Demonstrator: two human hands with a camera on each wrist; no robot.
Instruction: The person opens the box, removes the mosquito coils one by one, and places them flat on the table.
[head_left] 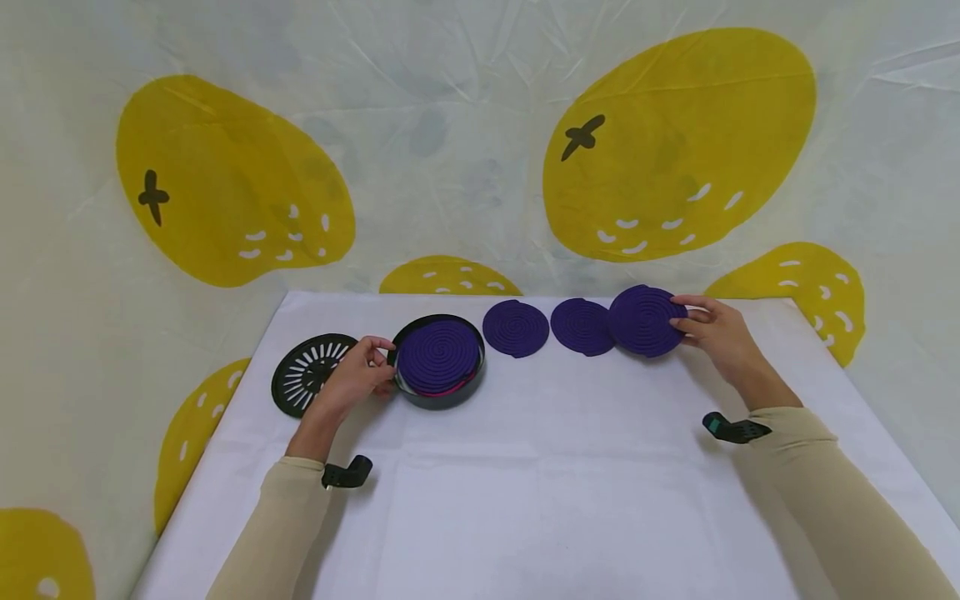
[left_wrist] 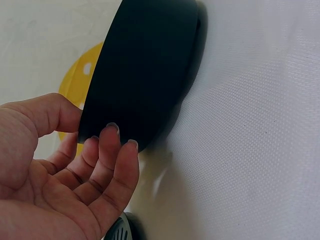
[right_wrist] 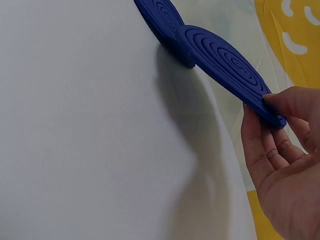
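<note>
My left hand (head_left: 360, 372) grips the near-left rim of a round black container (head_left: 442, 398), thumb at the rim and fingers against its outer wall. Inside the container lies a purple spiral-patterned coaster (head_left: 438, 357), with a thin red edge showing under it. My right hand (head_left: 712, 329) pinches another purple spiral coaster (head_left: 647, 321) by its right edge, thumb on top and fingers beneath. In the right wrist view this coaster (right_wrist: 230, 62) is tilted and held above the table. It overlaps a second coaster (head_left: 581, 326) in the head view.
One more purple coaster (head_left: 515, 328) lies on the white table (head_left: 525, 500) between the container and the right-hand coasters. A black slotted round lid (head_left: 300, 375) lies left of the container, partly behind my left hand. A lemon-print cloth (head_left: 465, 167) hangs behind the table.
</note>
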